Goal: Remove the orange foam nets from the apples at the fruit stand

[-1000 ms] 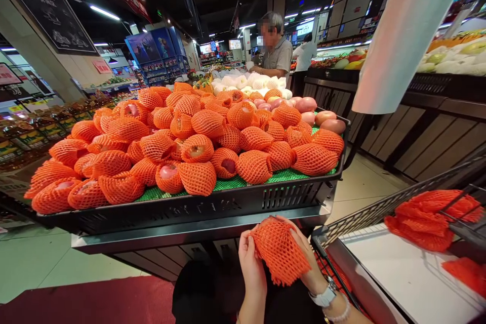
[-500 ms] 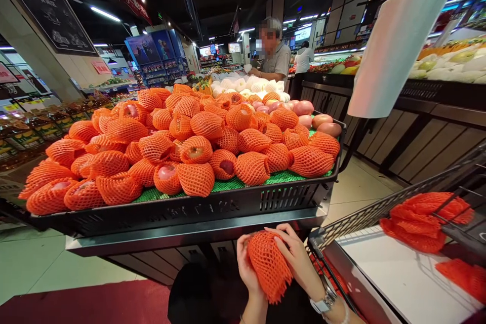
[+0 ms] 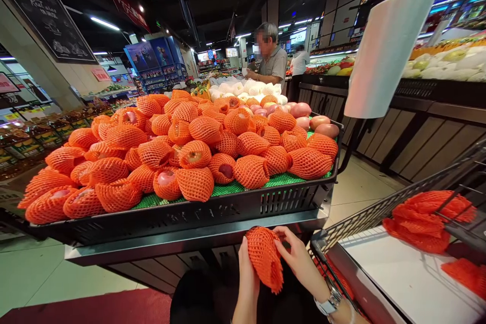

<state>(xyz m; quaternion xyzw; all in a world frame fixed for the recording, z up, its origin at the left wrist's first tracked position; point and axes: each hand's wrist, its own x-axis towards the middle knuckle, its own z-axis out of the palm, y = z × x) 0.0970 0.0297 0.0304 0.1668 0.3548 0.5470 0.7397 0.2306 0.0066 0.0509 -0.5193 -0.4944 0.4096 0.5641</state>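
Note:
Both hands are low in the head view, below the front lip of a fruit display. My left hand [image 3: 248,274] cups an apple wrapped in an orange foam net [image 3: 265,258] from the left side. The fingers of my right hand [image 3: 299,262] pinch the net's right edge; a watch is on that wrist. The black display tray [image 3: 212,208] above holds a heap of net-wrapped apples [image 3: 197,148] on a green mat, with a few bare apples [image 3: 318,122] at its far right corner.
A wire cart [image 3: 383,212] at my right holds loose orange nets [image 3: 425,217] and a white board. A roll of plastic bags [image 3: 387,50] hangs at upper right. A person stands behind the display, by white-netted fruit [image 3: 246,87]. Another produce counter lines the right wall.
The netted apple has turned and narrowed between my hands; my right fingers have slid from its top to its right edge. The view has tilted slightly upward.

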